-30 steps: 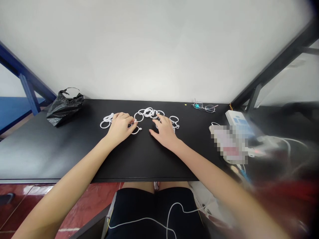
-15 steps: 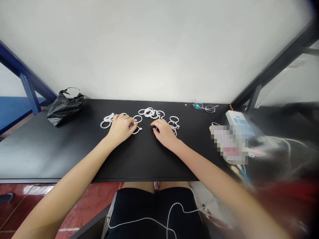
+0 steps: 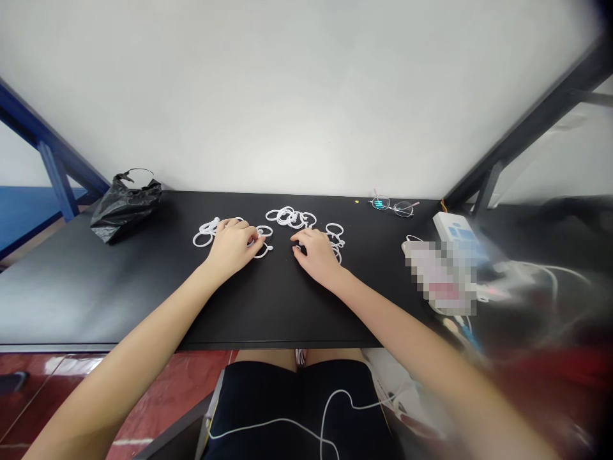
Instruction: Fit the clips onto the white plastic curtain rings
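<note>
White rings, each with a small knob or eyelet and resembling curtain rings, lie in groups on the black table (image 3: 268, 306). My left hand (image 3: 233, 246) rests palm down over the left group, its fingers bent and the thumb apart. From under it show overlapping rings (image 3: 203, 240) on one side and a ring (image 3: 261, 255) near the thumb. My right hand (image 3: 316, 254) lies over the right group, thumb and forefinger apart, with part of a ring between them. Beside it is another ring (image 3: 334, 223). A cluster of rings (image 3: 286, 222) sits between and beyond both hands.
A black plastic bag (image 3: 125, 211) stands at the back left. Eyeglasses (image 3: 403, 209) lie near the wall. To the right are a white box (image 3: 457, 236), a blurred-out flat object (image 3: 440, 278) and cables. A white cable (image 3: 268, 422) crosses my lap.
My right hand has shifted very slightly, and the rings by it have moved a little to the right. A ring near my left thumb sits slightly lower. My left hand stays in place.
</note>
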Action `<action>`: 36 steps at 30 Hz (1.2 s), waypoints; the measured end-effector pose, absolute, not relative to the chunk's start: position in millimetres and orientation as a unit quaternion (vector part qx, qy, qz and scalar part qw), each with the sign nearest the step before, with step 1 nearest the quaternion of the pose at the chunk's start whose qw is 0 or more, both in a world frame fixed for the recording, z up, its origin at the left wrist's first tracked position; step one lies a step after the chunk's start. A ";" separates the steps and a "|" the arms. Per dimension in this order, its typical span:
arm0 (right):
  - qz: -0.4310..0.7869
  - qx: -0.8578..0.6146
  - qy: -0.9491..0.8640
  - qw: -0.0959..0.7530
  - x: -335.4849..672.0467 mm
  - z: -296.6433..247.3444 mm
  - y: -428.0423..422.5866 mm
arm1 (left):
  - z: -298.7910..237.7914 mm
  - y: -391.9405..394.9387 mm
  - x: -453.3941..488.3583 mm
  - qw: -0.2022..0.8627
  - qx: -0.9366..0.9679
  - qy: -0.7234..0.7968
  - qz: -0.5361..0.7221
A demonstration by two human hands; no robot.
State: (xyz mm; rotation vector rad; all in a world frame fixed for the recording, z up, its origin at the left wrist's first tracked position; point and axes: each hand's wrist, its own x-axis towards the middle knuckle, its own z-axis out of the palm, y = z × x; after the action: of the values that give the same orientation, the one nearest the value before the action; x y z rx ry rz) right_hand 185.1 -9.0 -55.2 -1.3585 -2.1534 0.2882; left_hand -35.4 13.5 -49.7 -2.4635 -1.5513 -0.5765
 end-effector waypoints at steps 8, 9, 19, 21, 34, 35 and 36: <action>0.140 -0.453 -0.805 0.356 184.3 -60.2 -6.4 | -48.3 12.1 -35.0 0.089 -0.823 -0.524 -0.201; 0.143 -0.442 -0.802 0.376 184.5 -60.6 -6.1 | -48.0 11.8 -34.9 0.090 -0.822 -0.525 -0.201; 0.171 -0.391 -0.763 0.485 184.1 -63.1 -4.7 | -46.0 9.0 -33.8 0.103 -0.817 -0.526 -0.212; 0.182 -0.387 -0.769 0.475 183.8 -63.5 -4.9 | -44.8 7.8 -32.1 0.097 -0.820 -0.516 -0.226; 0.191 -0.402 -0.811 0.378 185.8 -60.8 -5.7 | -41.2 4.3 -25.8 0.041 -0.827 -0.493 -0.267; 0.189 -0.400 -0.811 0.382 185.6 -60.8 -5.8 | -40.9 3.9 -25.5 0.040 -0.828 -0.489 -0.271; 0.187 -0.397 -0.811 0.387 185.3 -60.9 -5.8 | -40.3 3.6 -25.2 0.038 -0.829 -0.485 -0.275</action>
State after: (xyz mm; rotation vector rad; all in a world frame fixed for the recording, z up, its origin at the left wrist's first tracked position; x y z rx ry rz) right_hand 185.3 -5.8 -60.9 -1.0091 -2.0637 0.4761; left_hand -25.2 3.6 -40.3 -2.5432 -1.4891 -0.8427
